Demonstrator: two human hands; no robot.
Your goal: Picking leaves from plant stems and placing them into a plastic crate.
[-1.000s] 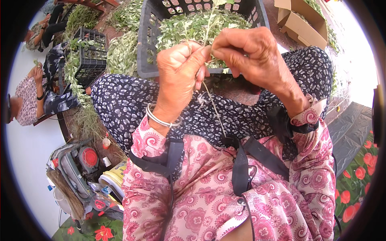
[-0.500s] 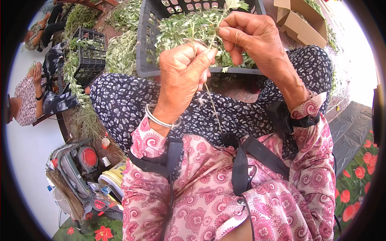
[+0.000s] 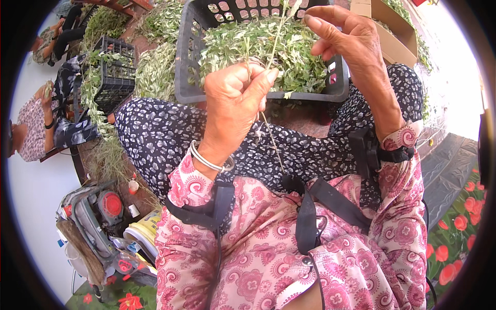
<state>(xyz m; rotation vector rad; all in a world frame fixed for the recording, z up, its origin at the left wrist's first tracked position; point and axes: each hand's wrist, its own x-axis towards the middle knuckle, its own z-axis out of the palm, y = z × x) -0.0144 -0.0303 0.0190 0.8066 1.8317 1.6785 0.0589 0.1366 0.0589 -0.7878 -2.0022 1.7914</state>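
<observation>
My left hand (image 3: 235, 98) is closed on leafy plant stems (image 3: 274, 49) that rise over a dark grey plastic crate (image 3: 184, 62) heaped with cut leaves (image 3: 222, 39); a thin string (image 3: 271, 139) hangs from that hand to my lap. My right hand (image 3: 354, 44) is raised at the crate's back right, just right of the tall stem's top, thumb and index finger drawn close in a pinch, lower fingers loosely curled. Whether anything sits in that pinch is too small to make out.
Two co-workers (image 3: 33, 134) (image 3: 49, 44) sit at left beside a black crate (image 3: 103, 93) draped with greens and leaf piles (image 3: 152, 72). A cardboard box (image 3: 392, 36) stands back right. Tools and containers (image 3: 88, 222) crowd the lower left; flowered mat (image 3: 454, 232) at right.
My right hand has moved upward and to the right, away from my left hand and the stems. My left hand has shifted only slightly and still grips the stems.
</observation>
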